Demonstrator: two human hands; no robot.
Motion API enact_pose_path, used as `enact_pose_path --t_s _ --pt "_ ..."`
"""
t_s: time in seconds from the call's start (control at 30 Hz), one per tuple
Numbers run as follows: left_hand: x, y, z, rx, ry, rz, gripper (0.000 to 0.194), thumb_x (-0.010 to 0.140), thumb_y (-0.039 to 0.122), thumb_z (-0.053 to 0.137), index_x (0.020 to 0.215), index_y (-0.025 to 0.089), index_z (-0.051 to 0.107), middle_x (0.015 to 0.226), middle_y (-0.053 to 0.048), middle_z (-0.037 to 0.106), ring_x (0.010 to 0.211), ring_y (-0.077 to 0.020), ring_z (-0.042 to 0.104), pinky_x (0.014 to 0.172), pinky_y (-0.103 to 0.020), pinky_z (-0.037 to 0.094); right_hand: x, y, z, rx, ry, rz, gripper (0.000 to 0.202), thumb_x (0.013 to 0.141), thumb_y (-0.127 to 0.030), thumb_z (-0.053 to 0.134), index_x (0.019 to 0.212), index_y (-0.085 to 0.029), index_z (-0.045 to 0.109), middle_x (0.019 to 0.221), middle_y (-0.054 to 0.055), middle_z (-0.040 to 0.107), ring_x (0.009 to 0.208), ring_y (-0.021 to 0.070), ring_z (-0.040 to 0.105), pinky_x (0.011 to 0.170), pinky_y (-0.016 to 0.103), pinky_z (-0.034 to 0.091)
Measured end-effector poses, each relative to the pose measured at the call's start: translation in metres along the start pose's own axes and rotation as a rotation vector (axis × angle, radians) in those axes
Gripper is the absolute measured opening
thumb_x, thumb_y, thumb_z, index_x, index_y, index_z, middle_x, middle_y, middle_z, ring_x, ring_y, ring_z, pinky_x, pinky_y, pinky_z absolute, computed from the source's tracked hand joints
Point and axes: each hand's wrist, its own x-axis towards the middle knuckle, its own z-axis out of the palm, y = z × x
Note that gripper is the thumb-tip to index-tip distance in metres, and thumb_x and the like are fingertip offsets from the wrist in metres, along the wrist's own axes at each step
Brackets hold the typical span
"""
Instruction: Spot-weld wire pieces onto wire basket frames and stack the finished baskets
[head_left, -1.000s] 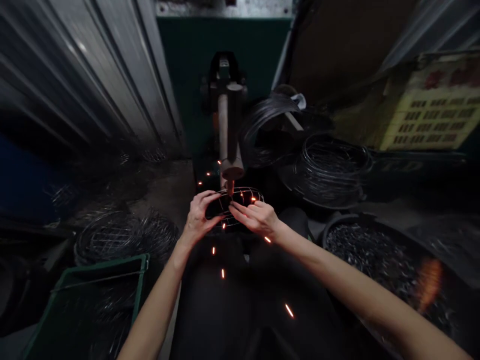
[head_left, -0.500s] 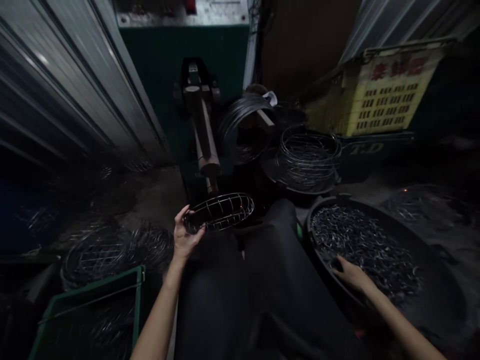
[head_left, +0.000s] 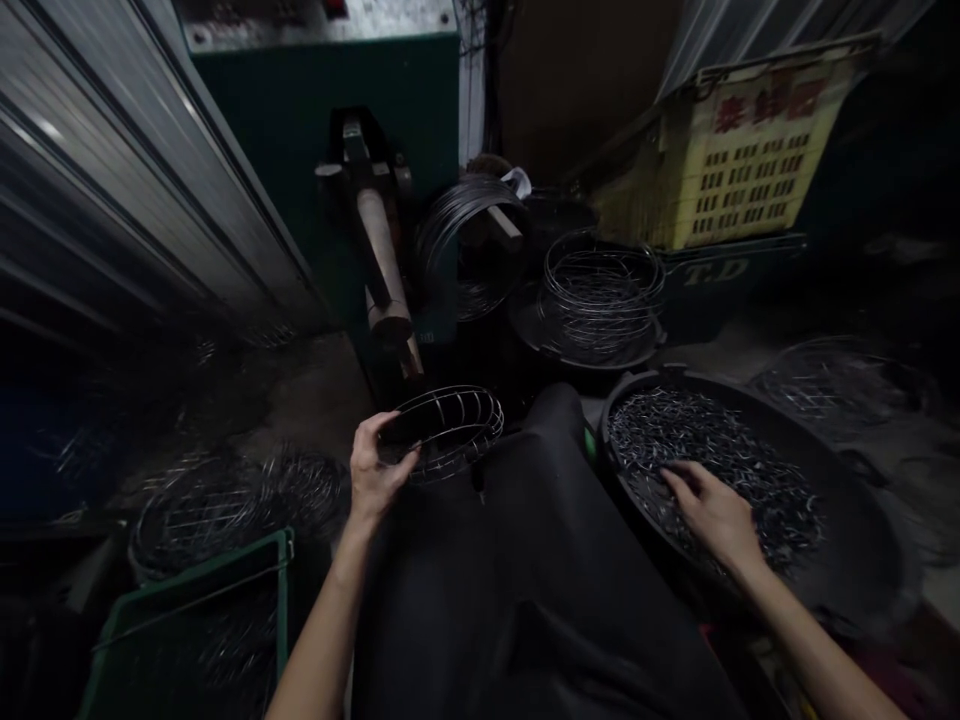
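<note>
My left hand [head_left: 375,470] is closed on the left edge of a round wire frame [head_left: 457,460], thumb on the near side and fingers on the far side. Two wire rings joined by short cross wires make up the frame, which is held tilted above my lap. Beyond it, the end of a machine arm [head_left: 409,355] points down. My right hand [head_left: 716,515] is over the near side of a wide black tub [head_left: 870,560] of small bent metal pieces [head_left: 720,450]. Its fingers are curled in a pinch; what they hold, if anything, cannot be made out.
A green machine [head_left: 270,130] stands ahead. Wire coils [head_left: 600,290] sit behind the tub, near a yellow crate [head_left: 750,180]. At left lie wire rings [head_left: 202,510] and a green crate [head_left: 285,580]. More wire frames [head_left: 832,385] lie at far right.
My right hand has moved from the tub's near rim to farther over the metal pieces. The wire frame has tilted slightly in my left hand. The whole view has shifted a little.
</note>
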Motion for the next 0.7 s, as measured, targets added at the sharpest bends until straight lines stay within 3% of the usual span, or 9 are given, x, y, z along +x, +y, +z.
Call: enact_pose_path --t_s 0.07,0.17,0.27,0.47,0.6,0.7 --pt "0.003 0.008 0.003 0.04 -0.021 0.037 0.043 0.07 0.026 0.07 0.11 0.02 0.054 0.109 -0.008 0.059 0.104 -0.023 0.058 0.091 -0.041 0.047 -0.007 -0.052 -0.004 0.171 -0.073 -0.153 0.036 0.079 -0.048 0.048 0.095 -0.02 0.066 0.079 0.005 0.071 0.065 0.0213 0.066 0.065 0.033 0.051" --pt "0.007 0.02 0.006 0.097 -0.037 0.065 0.042 0.07 0.023 0.069 0.109 0.02 0.055 0.109 -0.007 0.059 0.103 -0.0231 0.058 0.089 -0.039 0.047 -0.017 -0.126 -0.008 0.235 -0.229 -0.46 0.029 0.082 -0.045 0.051 0.087 -0.022 0.068 0.086 0.002 0.072 0.076 0.0195 0.067 0.071 0.03 0.051" --pt "0.009 0.027 0.004 0.156 -0.039 0.1 0.042 0.07 0.022 0.069 0.11 0.021 0.055 0.108 -0.007 0.06 0.103 -0.023 0.057 0.089 -0.039 0.046 -0.025 -0.172 -0.008 0.227 -0.298 -0.674 0.023 0.085 -0.036 0.049 0.086 -0.023 0.068 0.085 0.0 0.072 0.077 0.0171 0.067 0.073 0.027 0.051" --pt "0.004 0.037 0.002 0.349 -0.095 0.174 0.049 0.072 0.019 0.067 0.118 0.023 0.053 0.114 -0.009 0.058 0.107 -0.0259 0.054 0.09 -0.041 0.04 -0.029 -0.211 0.016 0.006 -0.261 -0.908 0.017 0.088 -0.024 0.051 0.088 -0.018 0.066 0.079 0.003 0.069 0.07 0.0149 0.064 0.066 0.024 0.047" --pt "0.0 0.049 0.011 0.499 -0.131 0.282 0.052 0.07 0.016 0.068 0.12 0.024 0.054 0.114 -0.011 0.057 0.103 -0.0284 0.053 0.088 -0.045 0.039 -0.029 -0.237 0.034 -0.072 -0.2 -0.92 0.014 0.089 -0.024 0.053 0.087 -0.018 0.065 0.076 0.003 0.064 0.067 0.0135 0.06 0.063 0.023 0.044" --pt "-0.002 0.053 0.016 0.563 -0.142 0.318 0.052 0.07 0.014 0.069 0.12 0.024 0.056 0.114 -0.012 0.058 0.101 -0.029 0.054 0.086 -0.045 0.039 -0.031 -0.246 0.043 0.058 -0.179 -0.917 0.013 0.088 -0.021 0.053 0.09 -0.019 0.065 0.082 0.004 0.065 0.073 0.0138 0.061 0.068 0.023 0.046"
